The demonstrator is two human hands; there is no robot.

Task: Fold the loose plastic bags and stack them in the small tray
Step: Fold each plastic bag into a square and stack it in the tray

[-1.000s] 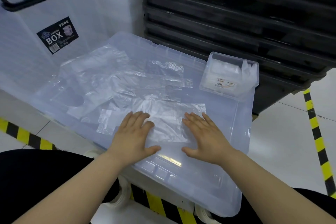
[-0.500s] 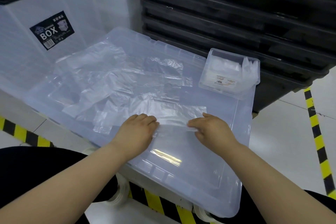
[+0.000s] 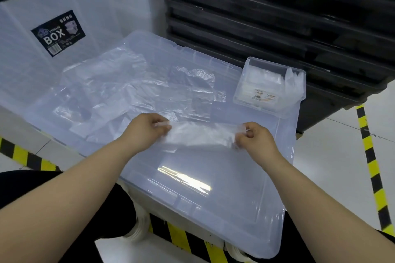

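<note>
Since a second ago we've gone from flat palms to both hands pinching the bag [image 3: 201, 135], left hand [image 3: 147, 129] and right hand [image 3: 254, 136] at its ends above the big lid [image 3: 213, 194]. Some folded ones sit in the small tray [image 3: 252, 104]; the loose pile [image 3: 128, 87] is left.

The plastic bag [image 3: 201, 136] is clear with a milky sheen. The loose bags [image 3: 132, 83] are the same colourless film, greyer where they overlap. The lid [image 3: 213, 215] beneath is translucent pale blue. The small tray [image 3: 239, 92] is clear, its label [image 3: 265, 96] white with orange print (too small to read). The crates [image 3: 277, 17] are black. The floor [image 3: 331, 156] is off-white with yellow-and-black diagonal stripes [image 3: 373, 168]. The storage box [image 3: 25, 70] is frosted white, its black sticker [image 3: 58, 33] lettered "BOX" in white.
</note>
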